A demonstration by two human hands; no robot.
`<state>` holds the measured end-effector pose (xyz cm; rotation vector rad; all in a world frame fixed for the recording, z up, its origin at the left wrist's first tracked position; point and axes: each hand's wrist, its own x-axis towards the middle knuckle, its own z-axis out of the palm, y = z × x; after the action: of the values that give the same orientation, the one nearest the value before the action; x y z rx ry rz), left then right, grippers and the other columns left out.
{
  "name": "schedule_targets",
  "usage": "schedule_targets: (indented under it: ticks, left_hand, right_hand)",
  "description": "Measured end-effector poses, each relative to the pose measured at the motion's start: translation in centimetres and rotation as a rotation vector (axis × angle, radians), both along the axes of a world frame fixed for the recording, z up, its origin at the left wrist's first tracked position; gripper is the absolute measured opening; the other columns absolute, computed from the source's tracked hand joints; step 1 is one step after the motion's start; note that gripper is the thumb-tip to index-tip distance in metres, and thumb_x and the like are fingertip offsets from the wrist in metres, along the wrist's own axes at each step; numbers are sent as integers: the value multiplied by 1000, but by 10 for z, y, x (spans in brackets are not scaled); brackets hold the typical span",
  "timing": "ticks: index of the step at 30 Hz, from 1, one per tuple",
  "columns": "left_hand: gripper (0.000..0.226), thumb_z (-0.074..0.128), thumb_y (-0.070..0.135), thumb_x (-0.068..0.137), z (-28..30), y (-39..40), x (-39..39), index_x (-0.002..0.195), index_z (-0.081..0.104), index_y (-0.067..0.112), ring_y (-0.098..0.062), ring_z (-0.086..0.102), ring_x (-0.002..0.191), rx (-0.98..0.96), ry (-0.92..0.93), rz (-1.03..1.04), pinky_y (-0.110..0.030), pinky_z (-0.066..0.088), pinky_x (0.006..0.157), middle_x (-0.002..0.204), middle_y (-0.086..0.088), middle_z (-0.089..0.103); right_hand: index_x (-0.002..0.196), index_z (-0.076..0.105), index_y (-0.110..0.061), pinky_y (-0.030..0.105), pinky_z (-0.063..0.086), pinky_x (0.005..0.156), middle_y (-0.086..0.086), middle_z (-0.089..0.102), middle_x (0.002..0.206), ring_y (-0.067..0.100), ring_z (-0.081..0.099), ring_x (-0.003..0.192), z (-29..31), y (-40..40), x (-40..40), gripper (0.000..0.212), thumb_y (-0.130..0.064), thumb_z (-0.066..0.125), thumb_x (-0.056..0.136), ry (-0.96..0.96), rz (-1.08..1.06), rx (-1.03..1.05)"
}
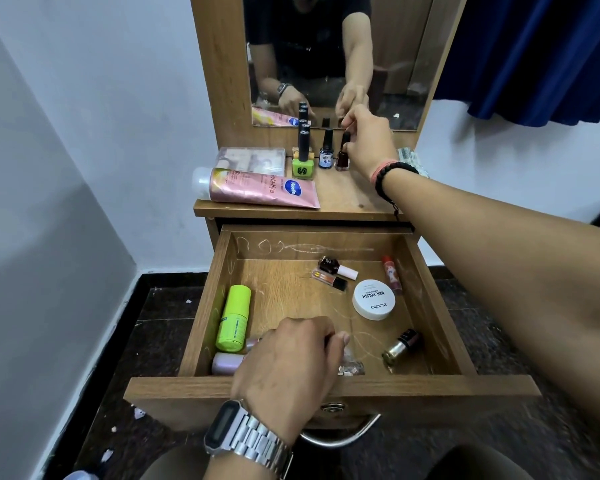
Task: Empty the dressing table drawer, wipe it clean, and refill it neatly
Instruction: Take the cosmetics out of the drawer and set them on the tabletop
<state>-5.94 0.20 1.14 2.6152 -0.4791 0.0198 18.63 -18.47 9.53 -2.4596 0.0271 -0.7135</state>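
Drawer (205, 317) pulled out, holding green bottle (234, 318) at left, white Zudio jar (374, 299), red tube (392, 274) by right wall, small polish bottles (335, 271) at back; on tabletop (347, 192) a pink Vaseline tube (257, 190), clear pouch (250, 159), nail polish row (303, 147). Right hand (368, 143) stretched over tabletop, fingertips pinching cap of dark red polish bottle (343, 157); left hand (288, 358) down in drawer front, fingers curled. Grip there unclear, pale lilac bottle (226, 362) half hidden beneath it.

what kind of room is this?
Probably a bedroom or dressing corner in a home: a wooden dressing table with a mirror, nail polish bottles on its top, cosmetics in the open drawer, and a blue curtain.
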Motion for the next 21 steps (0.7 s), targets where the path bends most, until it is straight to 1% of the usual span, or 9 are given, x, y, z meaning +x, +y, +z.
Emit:
schedule_targets:
  ticks: [2, 5, 9, 13, 15, 16, 19, 21]
  left_hand:
    - [31, 39, 57, 91, -1, 0, 2, 82, 52, 31, -26, 62, 80, -6, -3, 0, -34, 47, 64, 77, 2, 63]
    - [30, 40, 57, 90, -2, 1, 5, 75, 47, 32, -27, 61, 81, -26, 26, -13, -36, 48, 65, 76, 0, 63]
    - [31, 41, 55, 91, 1, 1, 8, 72, 46, 32, -30, 61, 83, -18, 40, -38, -35, 45, 65, 78, -3, 63]
    - [33, 46, 51, 91, 3, 0, 11, 65, 47, 30, -34, 60, 84, -2, 48, -35, -33, 41, 63, 75, -7, 60]
    - [32, 47, 50, 91, 4, -1, 10, 69, 53, 27, -33, 60, 82, 11, 32, -50, -32, 39, 62, 71, -5, 56]
    - [32, 47, 49, 92, 5, -1, 10, 71, 56, 26, -32, 60, 81, 17, 31, -62, -32, 39, 63, 70, -4, 55]
    - [33, 46, 48, 93, 6, -1, 9, 72, 58, 26, -31, 60, 80, 28, 45, -85, -32, 39, 63, 69, -6, 56]
    - [33, 45, 48, 93, 7, -2, 9, 71, 58, 26, -33, 59, 82, 45, 42, -85, -32, 37, 62, 69, -8, 57]
  right_hand:
    - [106, 56, -12, 35, 51, 85, 7, 64, 101, 21, 61, 94, 3, -4, -6, 31, 7, 56, 82, -44, -23, 22]
    - [106, 58, -10, 30, 52, 83, 2, 62, 98, 15, 59, 92, 10, -10, -27, 28, 3, 55, 81, -145, -19, 82]
    - [102, 61, -9, 22, 51, 82, 4, 66, 97, 12, 61, 90, 11, -15, -76, 24, 1, 54, 82, -134, 94, 62]
    - [94, 65, -10, 17, 51, 75, 4, 69, 91, 8, 61, 78, -1, -12, -132, 20, 2, 56, 81, 12, 227, 32]
    - [95, 67, -11, 12, 49, 73, 2, 69, 89, 5, 61, 77, -8, -11, -159, 17, -1, 61, 83, 113, 278, 17]
    - [95, 67, -12, 11, 49, 73, 0, 69, 89, 5, 61, 77, -11, -10, -172, 16, -2, 63, 83, 164, 308, 14]
    - [94, 69, -15, 14, 52, 73, -3, 71, 85, 5, 65, 79, -21, -2, -202, 12, -8, 65, 84, 306, 372, 3]
    - [93, 70, -17, 18, 52, 77, -3, 72, 84, 7, 67, 80, -27, 6, -216, 12, -11, 65, 84, 405, 386, -37]
